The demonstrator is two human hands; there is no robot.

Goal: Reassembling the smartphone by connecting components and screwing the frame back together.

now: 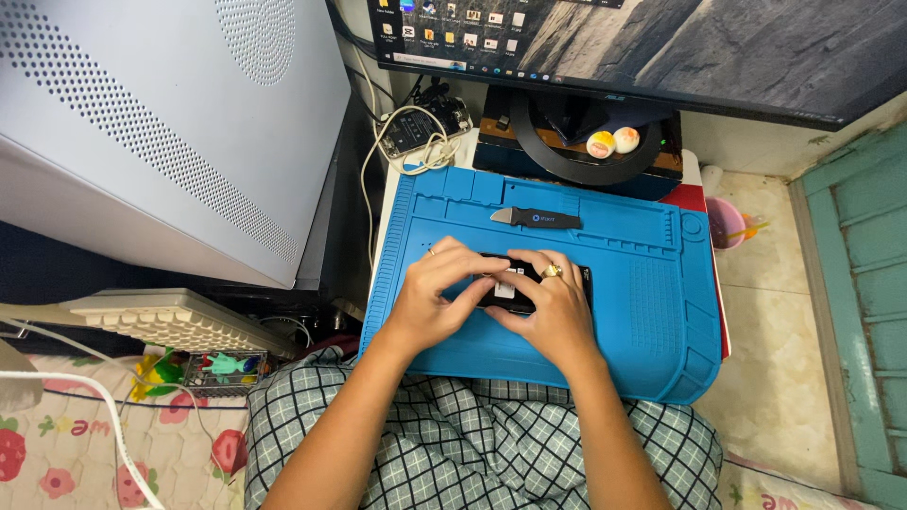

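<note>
Both hands rest on a small black device [529,288] lying on the blue work mat [642,312]. The left hand [436,288] and right hand [553,307] have fingers curled close, probably pinching its white part.

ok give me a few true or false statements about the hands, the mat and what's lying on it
1. Both hands rest on a small black device lying on the blue mat. True.
2. The black pry tool is held in the right hand. False: it lies untouched on the mat, beyond the hands.
3. The left hand wears a ring. True, and the right hand has one too.
4. The monitor behind the mat is switched off. False: it shows a desktop with icons.
5. The mat is red. False: it is blue.
</note>
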